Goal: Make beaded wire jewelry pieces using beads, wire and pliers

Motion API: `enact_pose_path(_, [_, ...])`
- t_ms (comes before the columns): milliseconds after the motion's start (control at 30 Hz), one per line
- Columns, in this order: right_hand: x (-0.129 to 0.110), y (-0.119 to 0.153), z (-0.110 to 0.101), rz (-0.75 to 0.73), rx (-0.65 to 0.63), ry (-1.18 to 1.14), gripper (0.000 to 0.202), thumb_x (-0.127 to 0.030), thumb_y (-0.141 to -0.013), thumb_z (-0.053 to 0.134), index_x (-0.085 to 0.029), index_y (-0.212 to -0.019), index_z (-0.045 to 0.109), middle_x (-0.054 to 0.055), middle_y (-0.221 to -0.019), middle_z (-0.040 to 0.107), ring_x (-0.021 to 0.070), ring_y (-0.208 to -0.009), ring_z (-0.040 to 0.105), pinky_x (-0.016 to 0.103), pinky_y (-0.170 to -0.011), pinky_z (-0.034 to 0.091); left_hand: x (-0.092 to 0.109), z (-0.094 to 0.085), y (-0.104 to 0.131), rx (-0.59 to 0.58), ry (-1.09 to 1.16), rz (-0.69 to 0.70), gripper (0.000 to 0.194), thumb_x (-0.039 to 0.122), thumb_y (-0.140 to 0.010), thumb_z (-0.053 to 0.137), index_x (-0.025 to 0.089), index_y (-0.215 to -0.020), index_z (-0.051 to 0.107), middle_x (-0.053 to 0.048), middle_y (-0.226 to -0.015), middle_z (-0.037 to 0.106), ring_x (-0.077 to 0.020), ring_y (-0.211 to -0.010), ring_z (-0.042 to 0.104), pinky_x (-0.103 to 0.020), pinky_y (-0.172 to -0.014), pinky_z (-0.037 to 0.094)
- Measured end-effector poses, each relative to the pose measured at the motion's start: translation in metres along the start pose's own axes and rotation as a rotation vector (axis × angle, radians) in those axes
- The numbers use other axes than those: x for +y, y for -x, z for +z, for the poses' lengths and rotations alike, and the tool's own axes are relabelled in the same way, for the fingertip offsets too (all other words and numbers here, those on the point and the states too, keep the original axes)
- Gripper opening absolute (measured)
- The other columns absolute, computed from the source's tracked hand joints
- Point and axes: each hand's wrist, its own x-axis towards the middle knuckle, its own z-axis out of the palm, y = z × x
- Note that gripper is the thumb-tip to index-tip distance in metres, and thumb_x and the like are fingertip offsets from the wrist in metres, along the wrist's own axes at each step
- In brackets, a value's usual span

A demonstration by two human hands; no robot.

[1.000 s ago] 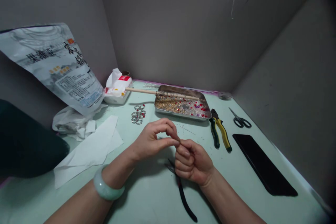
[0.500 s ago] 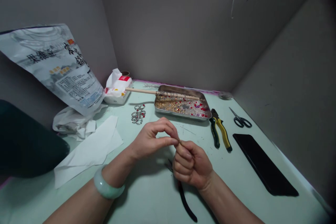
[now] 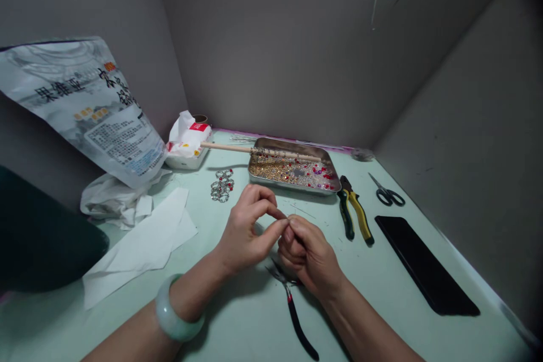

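My left hand (image 3: 250, 226) and my right hand (image 3: 307, 251) meet fingertip to fingertip above the pale green table (image 3: 237, 317). Together they pinch something tiny, too small to make out, at the point where thumb and fingers touch. A pale jade bangle (image 3: 176, 314) circles my left wrist. Black-handled pliers with a red band (image 3: 292, 308) lie on the table just under my right hand, partly hidden by it.
A metal tray of gold and red beads (image 3: 293, 172) with a wooden stick (image 3: 229, 147) across it stands behind. Silver rings (image 3: 221, 185), yellow-green pliers (image 3: 355, 215), scissors (image 3: 387, 194), a black phone (image 3: 424, 264), a printed bag (image 3: 91, 107), a tissue pack (image 3: 186, 138) and white paper (image 3: 144, 240) surround me.
Both hands have dropped lower and moved slightly away from me, still pinched together. More of the black pliers' jaws shows beneath my right hand.
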Motion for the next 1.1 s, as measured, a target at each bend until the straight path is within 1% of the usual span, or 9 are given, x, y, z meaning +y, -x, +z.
enact_pose_path(67, [0.001, -0.001, -0.004, -0.049, 0.038, 0.136, 0.032, -0.037, -0.088, 0.051, -0.018, -0.063, 0.047, -0.01, -0.045, 0.023, 0.0055, -0.041, 0.014, 0.019, -0.039, 0.015, -0.001, 0.002, 0.001, -0.006, 0.024, -0.015, 0.007, 0.011, -0.077, 0.06, 0.017, -0.074, 0.06, -0.003, -0.084, 0.052, -0.016, -0.083, 0.051, -0.032, -0.074, 0.044])
enact_pose_path(233, [0.0, -0.001, -0.015, -0.253, 0.131, 0.558, 0.032, -0.04, -0.09, 0.048, -0.018, -0.068, 0.054, -0.005, -0.053, 0.037, 0.0081, -0.048, 0.029, 0.022, -0.046, 0.023, -0.004, 0.004, 0.001, -0.026, 0.087, -0.069, 0.007, 0.011, -0.078, 0.06, 0.017, -0.075, 0.061, -0.003, -0.083, 0.053, -0.0154, -0.083, 0.053, -0.031, -0.075, 0.044])
enact_pose_path(367, [-0.003, 0.0, -0.015, -0.338, 0.153, 0.758, 0.027, -0.035, -0.092, 0.045, -0.019, -0.074, 0.057, -0.004, -0.058, 0.042, 0.0103, -0.054, 0.036, 0.023, -0.053, 0.028, -0.007, 0.002, 0.0, -0.075, 0.121, -0.131, 0.008, 0.011, -0.078, 0.06, 0.018, -0.078, 0.063, -0.003, -0.086, 0.057, -0.0162, -0.085, 0.055, -0.032, -0.077, 0.045])
enact_pose_path(633, [-0.005, 0.0, -0.011, -0.293, 0.11, 0.789, 0.026, -0.036, -0.094, 0.041, -0.019, -0.082, 0.057, -0.003, -0.065, 0.043, 0.0113, -0.06, 0.039, 0.023, -0.058, 0.032, -0.015, 0.001, -0.003, -0.153, 0.255, -0.266, 0.007, 0.013, -0.08, 0.057, 0.017, -0.078, 0.062, -0.004, -0.083, 0.059, -0.0151, -0.081, 0.056, -0.031, -0.077, 0.045])
enact_pose_path(767, [-0.01, -0.004, -0.013, -0.305, 0.189, 0.826, 0.033, -0.041, -0.095, 0.037, -0.019, -0.088, 0.06, 0.001, -0.077, 0.052, 0.0137, -0.069, 0.048, 0.025, -0.065, 0.039, -0.016, 0.0, -0.005, -0.173, 0.244, -0.331, 0.008, 0.017, -0.081, 0.056, 0.016, -0.075, 0.061, -0.004, -0.082, 0.06, -0.0149, -0.081, 0.056, -0.03, -0.078, 0.043])
enact_pose_path(833, [-0.013, -0.006, -0.014, -0.285, 0.234, 0.835, 0.031, -0.042, -0.093, 0.04, -0.019, -0.094, 0.062, 0.001, -0.08, 0.055, 0.014, -0.069, 0.05, 0.025, -0.065, 0.041, -0.015, 0.0, -0.005, -0.198, 0.216, -0.35, 0.009, 0.018, -0.081, 0.056, 0.016, -0.074, 0.062, -0.004, -0.082, 0.061, -0.0151, -0.081, 0.056, -0.03, -0.078, 0.043])
enact_pose_path(933, [-0.014, -0.009, -0.016, -0.284, 0.252, 0.848, 0.023, -0.038, -0.089, 0.049, -0.02, -0.094, 0.062, 0.002, -0.082, 0.058, 0.0143, -0.071, 0.052, 0.026, -0.066, 0.042, -0.013, 0.002, -0.005, -0.256, 0.232, -0.408, 0.009, 0.018, -0.08, 0.057, 0.016, -0.076, 0.064, -0.004, -0.081, 0.063, -0.0158, -0.08, 0.057, -0.03, -0.077, 0.042])
enact_pose_path(1000, [-0.013, -0.009, -0.016, -0.309, 0.253, 0.841, 0.019, -0.035, -0.087, 0.053, -0.02, -0.094, 0.062, 0.002, -0.085, 0.06, 0.0153, -0.075, 0.054, 0.026, -0.069, 0.043, -0.014, 0.004, -0.003, -0.281, 0.311, -0.503, 0.009, 0.02, -0.08, 0.056, 0.016, -0.078, 0.063, -0.005, -0.08, 0.064, -0.0164, -0.079, 0.057, -0.031, -0.076, 0.042])
enact_pose_path(1100, [-0.012, -0.008, -0.016, -0.329, 0.255, 0.79, 0.016, -0.032, -0.084, 0.057, -0.02, -0.094, 0.061, 0.003, -0.087, 0.062, 0.016, -0.079, 0.057, 0.027, -0.072, 0.045, -0.015, 0.007, -0.001, -0.297, 0.582, -0.659, 0.011, 0.025, -0.081, 0.056, 0.015, -0.079, 0.059, -0.005, -0.077, 0.063, -0.0163, -0.076, 0.057, -0.032, -0.074, 0.043])
